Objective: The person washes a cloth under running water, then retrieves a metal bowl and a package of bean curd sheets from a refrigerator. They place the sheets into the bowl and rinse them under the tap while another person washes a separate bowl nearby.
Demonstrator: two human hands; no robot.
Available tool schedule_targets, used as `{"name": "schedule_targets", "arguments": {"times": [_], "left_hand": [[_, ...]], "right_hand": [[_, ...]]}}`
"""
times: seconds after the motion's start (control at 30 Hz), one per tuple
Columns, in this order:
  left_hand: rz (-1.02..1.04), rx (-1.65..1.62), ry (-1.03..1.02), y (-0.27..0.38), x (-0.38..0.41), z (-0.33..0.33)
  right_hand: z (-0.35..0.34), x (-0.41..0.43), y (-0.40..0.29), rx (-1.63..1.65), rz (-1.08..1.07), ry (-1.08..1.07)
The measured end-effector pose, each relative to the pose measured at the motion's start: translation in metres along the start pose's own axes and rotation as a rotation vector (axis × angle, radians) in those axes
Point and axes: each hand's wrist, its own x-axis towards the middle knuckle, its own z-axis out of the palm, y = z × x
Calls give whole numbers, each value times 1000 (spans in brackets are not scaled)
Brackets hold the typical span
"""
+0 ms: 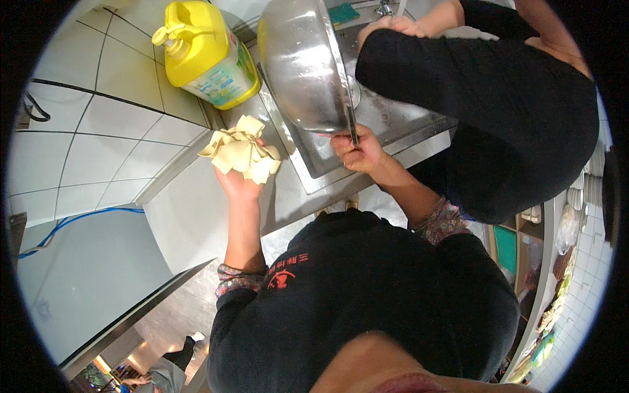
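My left hand point(239, 179) holds a bunch of pale yellow, flat folded strips point(243, 150), perhaps sheets of tofu skin, above the counter left of the sink. The fingers are mostly hidden beneath the bunch. My right hand point(358, 150) grips the rim of a large stainless steel bowl point(307, 69), which is tilted on its side over the sink point(314, 157). The outside of the bowl faces left, and its inside is hidden from view.
A yellow detergent jug point(211, 54) with a pump stands against the tiled wall, beyond my left hand. A co-worker in black point(481, 113) leans over the sink at the right, close to my right arm. A green scouring pad point(344, 14) lies behind the bowl.
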Motion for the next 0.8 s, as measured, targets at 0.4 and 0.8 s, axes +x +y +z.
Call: {"name": "schedule_targets", "arguments": {"times": [0.4, 0.8], "left_hand": [[-72, -63, -70, 4, 1, -17], [-112, -70, -46, 4, 7, -7]], "right_hand": [[-16, -1, -7, 51, -32, 28], [-4, -9, -15, 7, -164, 182]]}}
